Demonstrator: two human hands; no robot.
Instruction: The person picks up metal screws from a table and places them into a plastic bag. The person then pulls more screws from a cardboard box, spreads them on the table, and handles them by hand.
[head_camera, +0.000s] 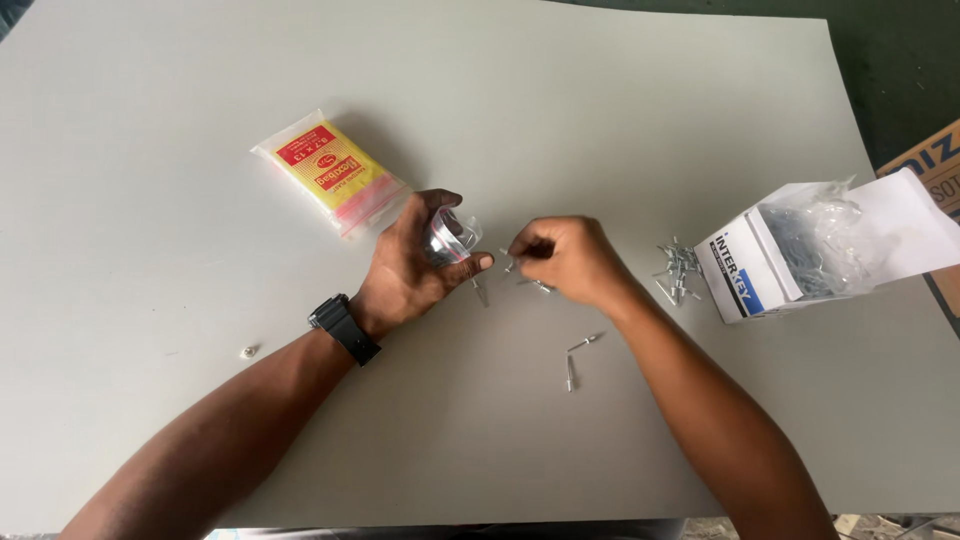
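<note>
Hidden, cropped, or too small to read

The right hand (568, 262) curls over whatever its fingers (527, 247) pinch, so that stays unseen; the left hand (412, 268) covers part of the small clear bag (450, 236). The brown carton (930, 165) is cut by the right edge, both forearms by the bottom. The tiny object (248, 351) near the wristwatch (343, 326) is too small to identify.

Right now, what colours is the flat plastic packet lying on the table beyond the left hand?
The flat plastic packet is yellow with red bands under clear plastic; head view.
</note>
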